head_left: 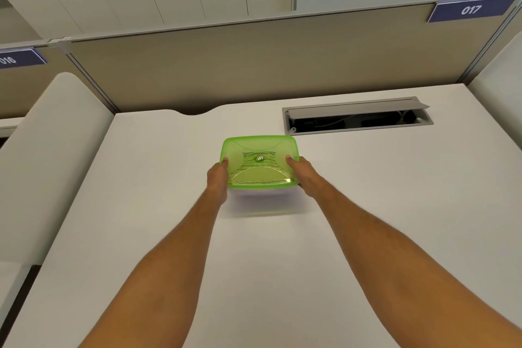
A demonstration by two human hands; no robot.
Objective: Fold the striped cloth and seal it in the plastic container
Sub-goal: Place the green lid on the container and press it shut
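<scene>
A plastic container (pixel 254 192) with a translucent green lid (pixel 260 147) sits on the white desk (pixel 141 206) near its middle. Through the lid I make out the striped cloth (pixel 261 175) lying inside. My left hand (pixel 217 178) grips the container's left side, thumb resting on the lid. On the right side, my right hand (pixel 303 175) holds it the same way with its thumb on top. The container's clear lower body is blurred beneath the lid.
An open grey cable hatch (pixel 357 116) is set into the desk behind and right of the container. A beige partition (pixel 254 65) with a "017" sign (pixel 470 10) closes the back. White side panels (pixel 42 150) flank the desk.
</scene>
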